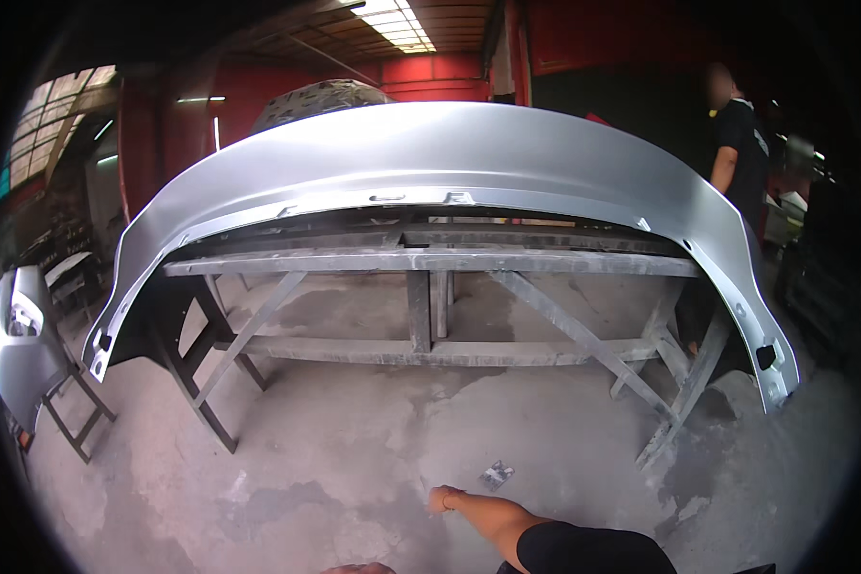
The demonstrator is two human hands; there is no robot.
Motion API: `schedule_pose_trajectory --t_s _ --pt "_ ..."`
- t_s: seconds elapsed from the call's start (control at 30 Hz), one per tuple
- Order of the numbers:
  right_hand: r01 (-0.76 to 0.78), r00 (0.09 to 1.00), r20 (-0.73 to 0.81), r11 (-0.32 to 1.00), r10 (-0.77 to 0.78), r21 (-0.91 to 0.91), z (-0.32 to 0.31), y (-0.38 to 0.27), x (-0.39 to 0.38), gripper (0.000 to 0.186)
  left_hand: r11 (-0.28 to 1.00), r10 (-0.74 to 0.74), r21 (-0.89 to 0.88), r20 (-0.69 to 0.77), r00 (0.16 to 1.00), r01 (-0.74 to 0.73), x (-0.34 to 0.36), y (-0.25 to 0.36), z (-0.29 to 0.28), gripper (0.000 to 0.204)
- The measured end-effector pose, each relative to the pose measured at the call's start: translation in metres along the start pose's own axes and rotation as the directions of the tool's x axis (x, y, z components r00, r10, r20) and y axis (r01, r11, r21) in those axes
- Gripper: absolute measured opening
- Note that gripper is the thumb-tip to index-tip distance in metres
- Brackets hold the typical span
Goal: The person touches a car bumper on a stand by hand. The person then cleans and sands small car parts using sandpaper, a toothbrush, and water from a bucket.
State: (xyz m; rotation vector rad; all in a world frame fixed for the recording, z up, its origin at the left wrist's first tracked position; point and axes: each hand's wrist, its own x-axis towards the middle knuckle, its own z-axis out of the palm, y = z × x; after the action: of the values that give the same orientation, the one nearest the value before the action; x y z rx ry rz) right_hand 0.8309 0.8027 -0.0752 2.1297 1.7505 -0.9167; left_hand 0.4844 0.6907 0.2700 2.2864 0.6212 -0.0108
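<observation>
A large silver curved bumper panel (421, 143) rests across a grey dusty metal stand (430, 263), its two ends hanging down at either side. My right hand (442, 497) reaches in from the lower edge, below the panel and over the floor, apart from both. Its fingers are curled; whatever they hold, if anything, is hidden. My left hand (359, 568) barely shows at the bottom edge, its fingers out of sight. A small dark scrap (496, 475) lies on the floor beyond my right hand.
A co-worker (741, 143) in a dark shirt stands at the back right, behind the panel. Another silver body panel (19, 373) rests on a stand at the far left. Behind are red walls (430, 72) and a roof with skylights. The concrete floor (306, 478) is stained.
</observation>
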Motion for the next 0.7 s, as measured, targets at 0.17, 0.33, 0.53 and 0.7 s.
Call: schedule_pose_trajectory --t_s 0.17,0.33,0.53,0.7 --pt "0.011 0.996 -0.089 0.985 0.004 0.174 -0.012 -0.011 -0.032 0.037 0.996 0.045 0.065 0.138 0.989 -0.054 0.013 -0.015 0.011 0.036" --pt "-0.023 0.983 -0.165 0.942 0.082 0.335 -0.009 -0.006 -0.029 0.034 0.998 0.012 0.06 0.164 0.986 -0.022 0.021 -0.024 0.021 0.034" --pt "-0.054 0.977 -0.176 0.936 0.122 0.347 0.0 -0.005 -0.001 0.033 0.997 -0.072 -0.009 0.121 0.99 0.073 0.024 -0.038 0.026 0.031" --pt "0.071 0.977 -0.207 0.995 -0.056 0.063 0.025 0.044 0.037 0.033 0.982 -0.188 0.066 0.176 0.966 0.179 0.044 -0.03 0.024 0.032"
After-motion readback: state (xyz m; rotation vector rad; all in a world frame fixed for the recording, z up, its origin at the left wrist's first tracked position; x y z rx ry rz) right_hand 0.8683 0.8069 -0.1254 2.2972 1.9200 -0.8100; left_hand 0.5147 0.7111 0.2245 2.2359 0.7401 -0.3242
